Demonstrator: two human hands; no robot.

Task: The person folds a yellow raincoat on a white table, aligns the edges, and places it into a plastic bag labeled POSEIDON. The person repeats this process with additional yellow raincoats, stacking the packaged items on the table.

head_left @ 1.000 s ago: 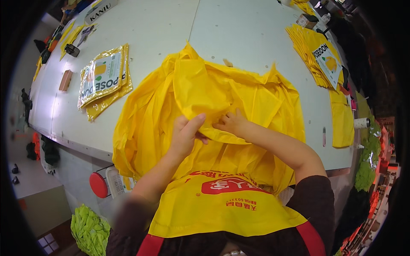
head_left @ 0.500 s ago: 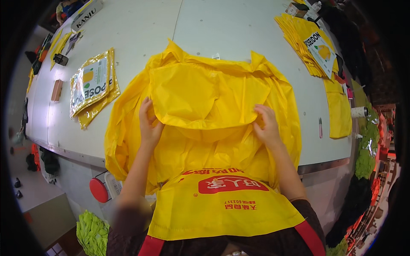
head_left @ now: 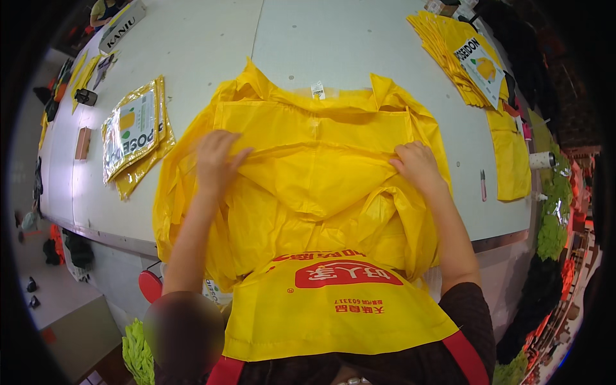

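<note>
Yellow garment [head_left: 314, 183] is lying spread and wrinkled on the pale table [head_left: 314, 35], in front of the person, its near part spilling past the table edge toward the yellow apron [head_left: 340, 324]. A fold is running crosswise between the hands, its middle sagging toward the person. Small white tag [head_left: 317, 90] is showing at the garment's far edge.

Left hand [head_left: 218, 162] is resting on the left end of the fold, thumb and fingers standing apart. Right hand [head_left: 419, 164] is pinching the right end, thumb and fingertips together on the cloth.

Left of the garment: bagged yellow packs [head_left: 133, 136] are lying stacked, tilted; brown block [head_left: 83, 143] is sitting just beside them. Right side: pink-handled tool [head_left: 483, 187] is lying near the folded yellow cloth [head_left: 511, 163], and a fanned pile of yellow packs [head_left: 446, 58] is lying beyond. Red round seat [head_left: 150, 285] is showing below the table edge, left side.
</note>
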